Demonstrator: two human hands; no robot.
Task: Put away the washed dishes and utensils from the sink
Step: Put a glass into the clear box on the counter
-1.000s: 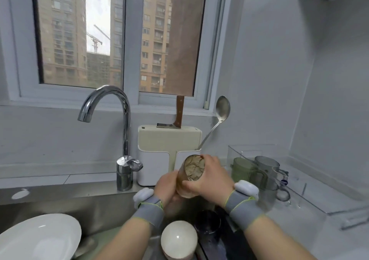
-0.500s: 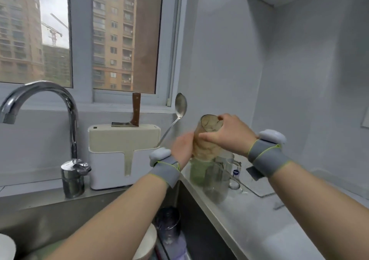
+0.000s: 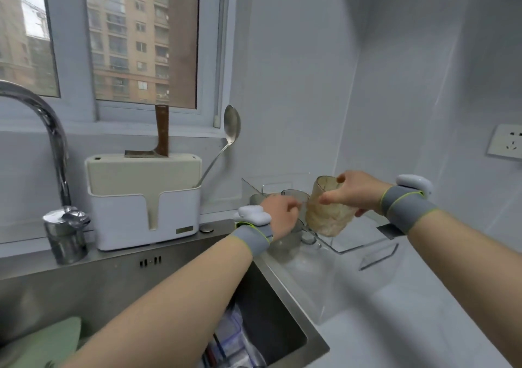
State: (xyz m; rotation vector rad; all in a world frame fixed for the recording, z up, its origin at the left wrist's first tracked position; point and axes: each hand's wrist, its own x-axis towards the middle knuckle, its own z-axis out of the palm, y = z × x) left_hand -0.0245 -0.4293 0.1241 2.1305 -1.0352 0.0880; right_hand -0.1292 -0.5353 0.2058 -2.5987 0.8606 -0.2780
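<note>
One tumbler (image 3: 329,215): amber, tilted, up in the air over the clear tray (image 3: 367,244), just right of the sink (image 3: 291,305).
Right hand (image 3: 357,195): thumb and fingers curled round the tumbler's side, and that's a proper grip.
Left hand (image 3: 279,216): down at the grey cups (image 3: 295,198) standing in the tray; fingers reach a rim, but pinching or only touching, I cannot tell.
Step in hand: by the look of it, parking the tumbler beside those cups.
Do it well: bring it level first, aim for bare tray floor right of the cups, lower straight down, release only once it sits flat.
Left hand's job: steady the nearest cup so glass doesn't knock glass.
Risk: a washed tumbler is likely slippery, so no rushing the let-go.
</note>
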